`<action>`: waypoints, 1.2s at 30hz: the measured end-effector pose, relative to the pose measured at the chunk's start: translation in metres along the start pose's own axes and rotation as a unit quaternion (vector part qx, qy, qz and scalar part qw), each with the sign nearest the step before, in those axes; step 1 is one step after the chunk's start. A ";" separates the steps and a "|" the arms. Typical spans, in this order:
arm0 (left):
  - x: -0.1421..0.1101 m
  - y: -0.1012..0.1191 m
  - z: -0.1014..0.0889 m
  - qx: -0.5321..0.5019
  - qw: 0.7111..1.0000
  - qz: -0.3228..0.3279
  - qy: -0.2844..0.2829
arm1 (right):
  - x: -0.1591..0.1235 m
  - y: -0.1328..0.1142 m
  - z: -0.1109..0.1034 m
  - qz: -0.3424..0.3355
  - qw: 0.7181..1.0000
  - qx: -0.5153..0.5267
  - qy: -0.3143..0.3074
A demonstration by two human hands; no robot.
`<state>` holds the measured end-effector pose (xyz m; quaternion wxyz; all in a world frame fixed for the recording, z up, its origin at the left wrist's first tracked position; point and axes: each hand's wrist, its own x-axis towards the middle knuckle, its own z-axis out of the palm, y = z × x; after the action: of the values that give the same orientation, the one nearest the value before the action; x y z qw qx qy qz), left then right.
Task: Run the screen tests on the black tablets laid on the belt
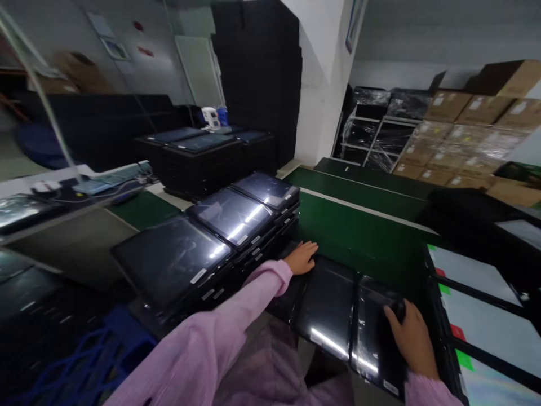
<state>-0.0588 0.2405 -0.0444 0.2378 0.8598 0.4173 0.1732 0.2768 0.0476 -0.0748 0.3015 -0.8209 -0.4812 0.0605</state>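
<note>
In front of me lies a black tray with glossy dark flat panels (327, 299) side by side, light glaring along their near edge. My left hand (301, 258) rests near the far left part of this tray, fingers stretched out. Over the rightmost panel (372, 324) is my right hand (414, 338), thumb and fingers curled around a small dark rounded object (398, 309); its kind cannot be made out. Left of my left hand stands a stack of black trays (249, 248) topped with dark glossy panels (230, 217) bearing small white labels.
Pale lit panels (492, 313) with green and red tabs stand at the right. A green conveyor belt (350, 225) runs behind the tray. Black stacks (203, 169), cardboard boxes (448, 138) and a blue plastic crate (114, 344) surround the area.
</note>
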 end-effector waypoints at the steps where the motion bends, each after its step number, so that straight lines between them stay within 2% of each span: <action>1: 0.011 0.002 0.001 0.008 1.000 -0.004 -0.004 | 0.006 -0.001 0.002 0.008 1.000 -0.005 -0.002; 4: 0.024 0.003 0.001 0.032 0.999 -0.025 0.005 | 0.019 -0.008 0.012 0.043 0.999 0.004 0.021; 8: 0.020 -0.001 0.002 0.060 0.996 -0.062 0.026 | 0.018 -0.007 0.021 0.086 0.996 0.002 0.036; 12: 0.015 0.001 0.001 0.051 0.995 -0.079 0.031 | 0.016 -0.011 0.019 0.102 0.993 0.019 0.050; 15: 0.009 0.001 0.001 0.026 0.997 -0.061 0.035 | 0.012 -0.020 0.014 0.090 0.992 0.075 0.050; 20: 0.017 -0.035 0.014 -0.026 0.999 -0.021 0.031 | 0.009 -0.017 0.018 0.073 0.990 0.067 0.096; 23: 0.024 -0.045 0.021 -0.015 0.999 -0.028 0.030 | 0.004 -0.013 0.021 0.070 0.989 0.064 0.114; 32: 0.023 -0.031 0.024 0.005 0.998 -0.025 0.062 | 0.001 -0.014 0.022 0.073 0.986 0.087 0.125; 34: 0.024 -0.013 0.026 0.008 0.998 -0.016 0.057 | 0.002 -0.014 0.020 0.075 0.985 0.093 0.121; 36: 0.027 0.017 0.033 0.014 0.999 0.023 0.027 | 0.003 -0.014 0.019 0.080 0.985 0.101 0.113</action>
<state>-0.0154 0.2444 -0.0593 0.2105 0.8673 0.4064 0.1957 0.2604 0.0629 -0.0823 0.4290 -0.8239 -0.3681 0.0396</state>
